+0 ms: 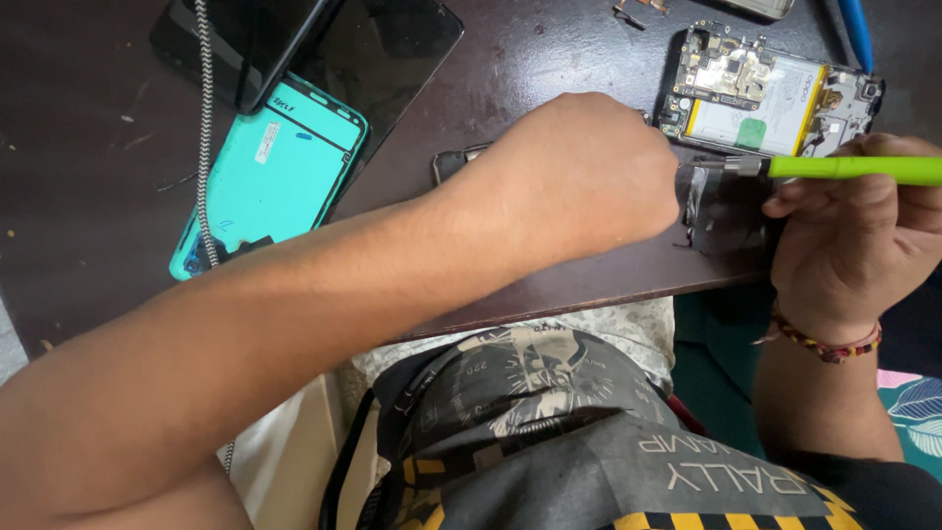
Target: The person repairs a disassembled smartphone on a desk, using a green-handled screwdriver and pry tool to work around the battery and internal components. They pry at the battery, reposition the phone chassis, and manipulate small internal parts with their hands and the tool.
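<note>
Pinching green-handled tool (852, 169) in right hand (852, 250), left hand (579, 177) curled, clamping dark phone part (724, 208) at table edge (589, 285); tip slippage risks gouging part or fingers.

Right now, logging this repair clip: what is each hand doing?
Left hand: closed, pressing the dark part.
Right hand: closed, holding green tool.

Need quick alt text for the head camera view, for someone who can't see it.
A person's right hand holds a green-handled tool against a small dark part that the left hand steadies at the edge of a dark table. An opened phone lies behind; a teal phone panel lies left.
</note>
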